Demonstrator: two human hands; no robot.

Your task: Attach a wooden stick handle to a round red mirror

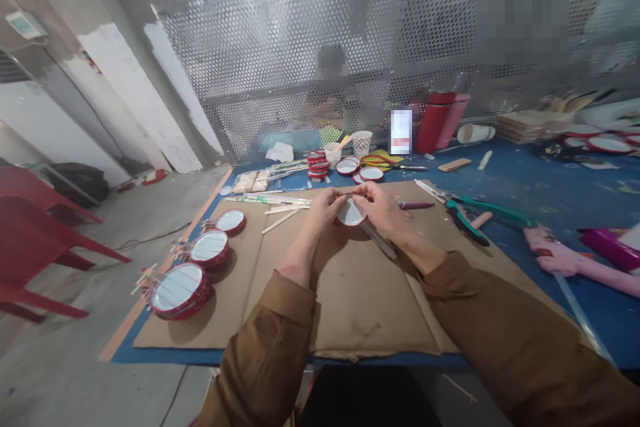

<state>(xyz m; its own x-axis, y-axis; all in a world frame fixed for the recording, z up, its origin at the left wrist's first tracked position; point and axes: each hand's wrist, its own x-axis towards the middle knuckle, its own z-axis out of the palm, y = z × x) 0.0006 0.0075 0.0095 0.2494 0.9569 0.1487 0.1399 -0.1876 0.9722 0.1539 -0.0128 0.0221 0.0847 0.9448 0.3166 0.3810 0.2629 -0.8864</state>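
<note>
My left hand (323,208) and my right hand (381,208) meet over the brown cardboard sheet (350,293), both closed round a small round red-rimmed drum with a white face (350,213). The fingers pinch its upper rim. A thin clear stick (379,241) lies just under my right hand. Both arms wear brown sleeves.
Three finished red drums (180,288) (209,247) (231,221) line the cardboard's left edge. More drums (371,173), sticks (280,221) and cups (361,143) lie behind. Green-handled pliers (470,215) and a pink glue gun (570,260) rest at right. Red chairs (35,240) stand left. Perforated metal screen (350,47) behind.
</note>
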